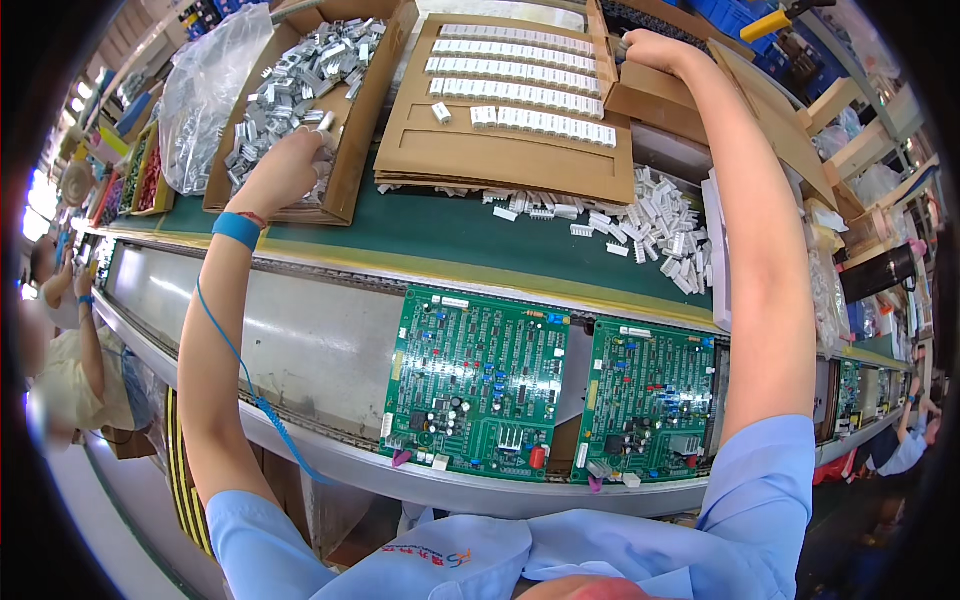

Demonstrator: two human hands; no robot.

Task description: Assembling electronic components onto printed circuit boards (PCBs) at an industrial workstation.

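Two green circuit boards sit side by side on the grey metal conveyor below: left board [473, 382], right board [646, 402], both flat, studded with small components. Left hand [285, 168] reaches into a shallow cardboard box [352, 150] full of small shiny metal heat sinks [300, 80], finned and silvery; fingertips pinch one piece at the box's near right corner. Blue wrist strap [236, 229] on that wrist, coiled blue cord [240, 370] hanging from it. Right hand [643, 45] stretched far out, resting at the edge of a brown cardboard flap [655, 90]; fingers curl away from the camera, so whether they grip anything can't be told. Flat cardboard sheet [500, 150] between the hands carries neat rows of white ribbed plastic parts [520, 70]. Loose white connectors [650, 225] heaped on the green mat [420, 225]. Crinkled clear plastic bag [200, 90] left of the box.
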